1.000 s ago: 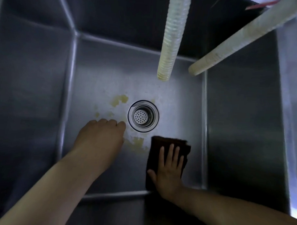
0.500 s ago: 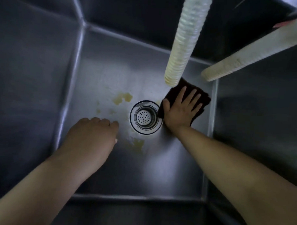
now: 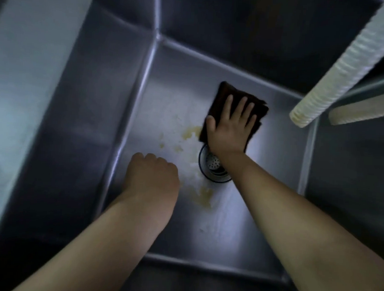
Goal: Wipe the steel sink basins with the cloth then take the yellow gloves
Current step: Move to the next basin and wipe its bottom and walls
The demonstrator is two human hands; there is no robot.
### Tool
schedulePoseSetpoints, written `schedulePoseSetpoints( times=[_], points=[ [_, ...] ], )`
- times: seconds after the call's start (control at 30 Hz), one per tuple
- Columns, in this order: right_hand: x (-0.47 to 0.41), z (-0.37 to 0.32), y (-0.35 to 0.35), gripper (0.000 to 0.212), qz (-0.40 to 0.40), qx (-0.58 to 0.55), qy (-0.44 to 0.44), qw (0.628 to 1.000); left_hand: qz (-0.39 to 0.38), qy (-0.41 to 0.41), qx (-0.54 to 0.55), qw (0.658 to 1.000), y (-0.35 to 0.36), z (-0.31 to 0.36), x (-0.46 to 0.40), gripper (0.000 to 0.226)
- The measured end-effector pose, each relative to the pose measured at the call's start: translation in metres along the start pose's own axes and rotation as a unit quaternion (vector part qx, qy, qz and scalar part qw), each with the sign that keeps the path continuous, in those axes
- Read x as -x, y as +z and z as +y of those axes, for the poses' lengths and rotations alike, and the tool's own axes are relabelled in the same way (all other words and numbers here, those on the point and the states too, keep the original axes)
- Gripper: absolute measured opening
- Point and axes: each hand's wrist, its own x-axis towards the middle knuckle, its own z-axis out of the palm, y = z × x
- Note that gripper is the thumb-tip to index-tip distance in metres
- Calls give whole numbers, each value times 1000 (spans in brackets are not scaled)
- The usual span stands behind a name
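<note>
Deep stainless steel sink basin [image 3: 82,109], seen from above; both bare forearms are reaching down to its floor.

The right hand [image 3: 228,129] is lying flat on a dark brown folded cloth [image 3: 224,93], fingers straight and slightly spread, thumb out to the side. Palm is pressing the cloth against the basin floor; grip is spread, not pinching. The cloth is sitting on the far half of the floor, just beyond the round perforated metal drain strainer [image 3: 214,166]; its near edge is touching or overlapping the strainer's rim, and the right wrist is covering part of the strainer.

The left hand [image 3: 152,174] is resting on the basin floor to the left of the strainer, near the left wall. Fingers are curled under, knuckles up, holding nothing that shows.

Yellowish-brown stain patches [image 3: 203,197] are showing on the steel: one just beside the cloth's left edge, smaller flecks to its left, one on the near side of the strainer between the two arms. A bright glare is lying across the floor between these patches.

A ribbed off-white corrugated hose [image 3: 334,79] is hanging in from the upper right, its open end above the basin's right far corner. A second pale hose end [image 3: 359,113] is showing just right of it.

The yellow gloves are out of view.
</note>
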Motion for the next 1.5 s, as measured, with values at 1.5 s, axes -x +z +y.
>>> schedulePoseSetpoints(
  times=[1.5],
  points=[
    [-94, -140, -5, 88, 25, -42, 52, 997, -17, -18, 64, 998, -6, -8, -2, 28]
  ],
)
